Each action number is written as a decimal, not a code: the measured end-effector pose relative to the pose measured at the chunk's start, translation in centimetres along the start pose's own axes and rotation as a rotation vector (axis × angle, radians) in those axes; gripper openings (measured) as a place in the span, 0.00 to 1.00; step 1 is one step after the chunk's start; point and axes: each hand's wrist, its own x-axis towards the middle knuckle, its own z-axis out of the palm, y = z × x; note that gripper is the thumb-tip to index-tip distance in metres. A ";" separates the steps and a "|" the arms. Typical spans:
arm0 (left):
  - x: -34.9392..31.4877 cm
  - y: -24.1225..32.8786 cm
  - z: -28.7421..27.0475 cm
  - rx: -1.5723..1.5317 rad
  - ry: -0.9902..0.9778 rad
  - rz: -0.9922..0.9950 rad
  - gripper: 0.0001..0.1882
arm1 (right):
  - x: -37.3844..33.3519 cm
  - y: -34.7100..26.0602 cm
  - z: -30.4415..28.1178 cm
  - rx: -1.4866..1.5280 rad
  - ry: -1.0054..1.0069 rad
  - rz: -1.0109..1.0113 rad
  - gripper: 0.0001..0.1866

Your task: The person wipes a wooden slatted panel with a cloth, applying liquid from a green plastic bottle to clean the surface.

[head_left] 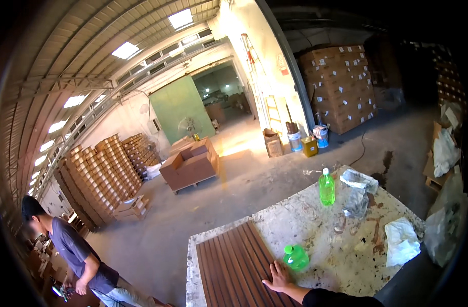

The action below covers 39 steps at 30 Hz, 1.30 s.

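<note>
My right hand (279,279) reaches in from the lower right in a dark sleeve. It lies palm down on the right edge of a brown slatted wooden panel (233,266), fingers spread and holding nothing. The panel lies flat on a stained pale worktable (308,230), its long grooves running away from me. Just beyond my fingertips, touching or nearly touching them, is a squat green plastic bottle (296,258). Farther back stands a taller clear bottle of green liquid (326,189). My left hand is out of view.
Crumpled plastic bags (356,194) and a white cloth or bag (402,242) lie on the table's right side. At the left a person (83,256) holds a small tool or device. Stacked cartons (339,87), buckets (294,141) and a brown pallet load (192,166) stand farther off.
</note>
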 end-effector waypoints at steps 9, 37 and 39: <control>2.4 2.9 -4.7 -0.033 -0.050 -0.090 0.27 | 0.5 -0.4 -1.6 -0.051 0.101 -0.013 0.45; -1.7 -1.6 1.6 0.074 0.017 0.091 0.29 | -9.4 -0.4 -5.2 0.169 0.018 -0.014 0.45; -7.2 -3.1 3.8 -0.064 0.032 0.169 0.31 | -10.8 -0.7 -5.7 -0.014 -0.040 -0.015 0.45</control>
